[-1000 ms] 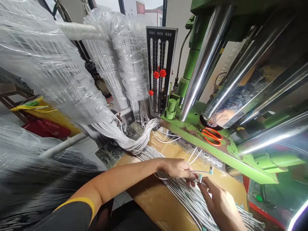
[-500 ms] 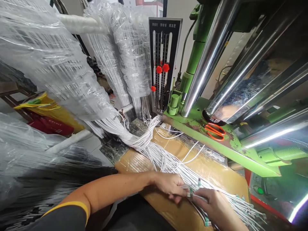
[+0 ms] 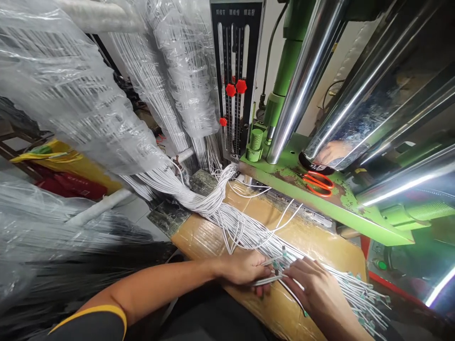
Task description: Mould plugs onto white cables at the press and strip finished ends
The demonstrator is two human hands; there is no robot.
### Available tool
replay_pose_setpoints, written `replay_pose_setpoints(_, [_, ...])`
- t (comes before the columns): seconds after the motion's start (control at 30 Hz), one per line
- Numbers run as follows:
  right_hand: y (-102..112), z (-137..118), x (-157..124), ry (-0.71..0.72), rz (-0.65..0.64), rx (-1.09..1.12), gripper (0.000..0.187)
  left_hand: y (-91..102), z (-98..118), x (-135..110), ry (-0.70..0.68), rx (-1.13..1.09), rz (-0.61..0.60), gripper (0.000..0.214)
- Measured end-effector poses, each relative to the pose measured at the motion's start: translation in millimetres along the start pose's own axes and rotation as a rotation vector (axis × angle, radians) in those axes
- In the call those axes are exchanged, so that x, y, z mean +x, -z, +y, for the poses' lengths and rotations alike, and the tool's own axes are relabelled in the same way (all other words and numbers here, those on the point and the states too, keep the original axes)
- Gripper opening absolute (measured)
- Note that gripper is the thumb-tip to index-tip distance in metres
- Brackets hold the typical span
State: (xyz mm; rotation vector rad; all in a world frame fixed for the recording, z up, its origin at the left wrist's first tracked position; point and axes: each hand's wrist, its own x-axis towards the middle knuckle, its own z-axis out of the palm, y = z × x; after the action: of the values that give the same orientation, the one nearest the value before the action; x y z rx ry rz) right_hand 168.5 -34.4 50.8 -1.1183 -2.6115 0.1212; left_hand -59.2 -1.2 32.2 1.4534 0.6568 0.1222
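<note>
A thick bundle of white cables (image 3: 245, 226) runs across the brown tape-covered board and ends at the right in several green-tipped ends (image 3: 369, 293). My left hand (image 3: 245, 269) is closed around a few white cables near their ends, palm side hidden. Close beside it, my right hand (image 3: 313, 284) pinches the cables between thumb and fingers. Small green and dark end pieces (image 3: 276, 271) show between the two hands. One loose cable (image 3: 284, 229) curves up from the bundle toward the machine's edge.
A green press machine (image 3: 284, 177) with steel columns (image 3: 302, 90) stands at the back right. Orange-handled scissors (image 3: 318, 183) lie on its ledge. Plastic-wrapped cable bundles (image 3: 81, 99) hang at the left over white-wrapped bars (image 3: 99, 208). A black scale panel (image 3: 236, 76) has red knobs.
The view has tilted slightly down. My right hand has risen a little and its fingers have spread over the cables; the cable ends between my hands have shifted.
</note>
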Motion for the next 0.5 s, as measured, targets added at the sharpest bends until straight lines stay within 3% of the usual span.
replay_pose_setpoints(0.13, [1,-9,7,-0.009,0.085,-0.181,0.035,-13.5,7,-2,-0.114,0.482,0.283,0.033])
replay_pose_setpoints(0.23, [2,-10,10,0.018,0.130,-0.186,0.034,-20.5,6,0,-0.150,0.646,0.315,0.023])
replay_pose_setpoints(0.37, [7,-2,9,0.049,0.124,-0.141,0.037,-18.2,5,-4,-0.080,0.550,0.338,0.018])
replay_pose_setpoints(0.5, [13,-2,8,0.085,0.055,-0.087,0.045,-13.2,11,-10,-0.087,0.396,0.293,0.028])
